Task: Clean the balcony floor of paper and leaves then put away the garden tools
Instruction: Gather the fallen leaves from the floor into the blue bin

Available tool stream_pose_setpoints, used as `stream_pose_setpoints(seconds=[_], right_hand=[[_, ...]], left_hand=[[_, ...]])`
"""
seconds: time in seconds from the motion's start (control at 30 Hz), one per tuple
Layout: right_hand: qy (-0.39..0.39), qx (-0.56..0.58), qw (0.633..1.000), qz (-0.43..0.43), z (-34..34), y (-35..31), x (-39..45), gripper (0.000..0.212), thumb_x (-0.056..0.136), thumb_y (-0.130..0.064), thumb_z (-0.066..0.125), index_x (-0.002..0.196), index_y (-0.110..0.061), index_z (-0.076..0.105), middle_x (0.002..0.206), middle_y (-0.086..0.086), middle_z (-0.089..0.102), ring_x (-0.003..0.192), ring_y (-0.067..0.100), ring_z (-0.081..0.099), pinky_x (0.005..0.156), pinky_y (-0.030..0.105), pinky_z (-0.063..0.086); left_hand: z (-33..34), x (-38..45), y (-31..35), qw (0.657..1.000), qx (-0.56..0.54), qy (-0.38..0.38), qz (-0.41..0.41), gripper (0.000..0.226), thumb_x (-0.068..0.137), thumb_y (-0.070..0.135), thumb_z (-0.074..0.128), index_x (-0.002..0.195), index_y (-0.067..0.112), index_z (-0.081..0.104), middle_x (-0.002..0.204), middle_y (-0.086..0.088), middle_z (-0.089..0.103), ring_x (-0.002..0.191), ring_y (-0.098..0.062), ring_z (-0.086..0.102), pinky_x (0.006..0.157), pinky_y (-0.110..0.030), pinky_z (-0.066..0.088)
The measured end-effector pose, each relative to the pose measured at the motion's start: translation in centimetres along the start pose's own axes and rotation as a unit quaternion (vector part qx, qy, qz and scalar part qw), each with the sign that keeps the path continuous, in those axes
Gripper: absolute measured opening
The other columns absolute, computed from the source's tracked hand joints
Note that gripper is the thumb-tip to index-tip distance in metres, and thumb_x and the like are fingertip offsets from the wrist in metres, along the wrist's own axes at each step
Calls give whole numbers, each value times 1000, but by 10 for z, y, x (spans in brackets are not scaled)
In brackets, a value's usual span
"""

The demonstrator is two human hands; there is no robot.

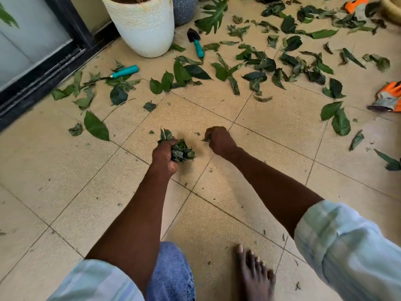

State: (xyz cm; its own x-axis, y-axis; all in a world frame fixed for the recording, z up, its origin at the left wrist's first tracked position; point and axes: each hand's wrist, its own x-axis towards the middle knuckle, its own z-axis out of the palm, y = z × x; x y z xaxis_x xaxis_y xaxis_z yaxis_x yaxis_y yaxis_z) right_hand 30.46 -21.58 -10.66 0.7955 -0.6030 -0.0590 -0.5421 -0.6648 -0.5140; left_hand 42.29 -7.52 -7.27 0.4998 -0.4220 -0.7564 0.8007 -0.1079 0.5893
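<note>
My left hand (163, 156) fisted round a crumpled leaf bunch (181, 151) at frame centre, my right hand (219, 140) pinching a leaf scrap (206, 139) mostly hidden under curled fingers, orange glove (388, 97) cut off at right edge

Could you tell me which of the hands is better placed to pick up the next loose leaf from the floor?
The right hand, probably. It pinches only a small leaf scrap at the tiles, while the left hand already grips a full bunch of leaves. Most loose leaves lie ahead and rightward.
</note>
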Motion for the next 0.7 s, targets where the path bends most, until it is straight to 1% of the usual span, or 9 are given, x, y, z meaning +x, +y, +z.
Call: stream_pose_setpoints(seconds=[0.1, 0.23, 0.3, 0.4, 0.47, 0.57, 0.63, 0.67, 0.7], right_hand=[[-36, -65, 996, -51, 10, -19, 27, 20, 81, 3, 60, 101, 2, 65, 107, 22, 59, 99, 35, 58, 83, 36, 49], [-50, -106, 991, -67, 21, -24, 20, 22, 86, 6, 50, 103, 2, 63, 109, 20, 61, 101, 34, 59, 83, 38, 50], [-50, -137, 986, -79, 25, -24, -1, 29, 88, 6, 45, 111, 0, 62, 113, 18, 60, 104, 32, 56, 82, 39, 50], [-56, -180, 974, -127, 25, -20, -37, 36, 89, 4, 44, 120, -4, 60, 117, 15, 58, 108, 29, 51, 77, 39, 50], [-49, -199, 968, -148, 22, -13, -63, 34, 90, 2, 44, 120, -3, 59, 116, 15, 58, 107, 30, 51, 74, 39, 49], [-38, -211, 962, -168, 21, 2, -99, 30, 90, 0, 46, 116, -2, 60, 115, 17, 58, 107, 31, 51, 74, 40, 50], [-15, -161, 982, -97, 18, 13, -106, 30, 88, 1, 48, 113, -5, 64, 115, 14, 61, 106, 28, 53, 79, 36, 51], [20, -93, 995, -25, 12, 18, -105, 31, 86, 4, 50, 109, -6, 67, 113, 12, 64, 103, 25, 57, 80, 31, 50], [59, -13, 996, 60, 5, 20, -102, 31, 83, 7, 51, 103, -6, 71, 108, 9, 68, 96, 22, 61, 77, 25, 49]], left_hand=[[-17, 4, 9, 1000, -13, 10, 9, 18, 92, 1, 53, 82, 14, 59, 68, -3, 63, 70, -21, 59, 80, -38, 51], [-29, 10, 11, 1000, -15, 17, 5, 17, 93, 0, 53, 83, 13, 58, 78, -5, 59, 72, -22, 59, 90, -44, 50], [-29, 11, 8, 1000, -2, 16, 0, 16, 93, 1, 53, 83, 12, 58, 80, -5, 59, 72, -22, 59, 81, -40, 52], [-18, 10, 0, 1000, 18, 14, -9, 15, 91, 2, 55, 80, 11, 59, 79, -6, 61, 70, -22, 60, 65, -35, 52], [-7, 8, -8, 1000, 21, 12, -13, 13, 90, 2, 56, 82, 11, 61, 81, -7, 62, 71, -23, 61, 64, -35, 52], [15, 3, -23, 999, 34, -2, -24, 11, 89, 2, 58, 85, 11, 62, 84, -9, 64, 75, -25, 62, 70, -36, 53], [28, -1, -33, 998, 48, -13, -31, 10, 88, 2, 59, 86, 11, 63, 85, -9, 64, 76, -26, 62, 72, -36, 53], [35, -4, -37, 998, 51, -18, -32, 10, 88, 2, 60, 87, 12, 63, 86, -9, 64, 76, -26, 62, 73, -36, 53], [41, -7, -40, 998, 50, -20, -33, 10, 88, 2, 60, 88, 12, 63, 86, -8, 64, 77, -26, 62, 74, -37, 53]])
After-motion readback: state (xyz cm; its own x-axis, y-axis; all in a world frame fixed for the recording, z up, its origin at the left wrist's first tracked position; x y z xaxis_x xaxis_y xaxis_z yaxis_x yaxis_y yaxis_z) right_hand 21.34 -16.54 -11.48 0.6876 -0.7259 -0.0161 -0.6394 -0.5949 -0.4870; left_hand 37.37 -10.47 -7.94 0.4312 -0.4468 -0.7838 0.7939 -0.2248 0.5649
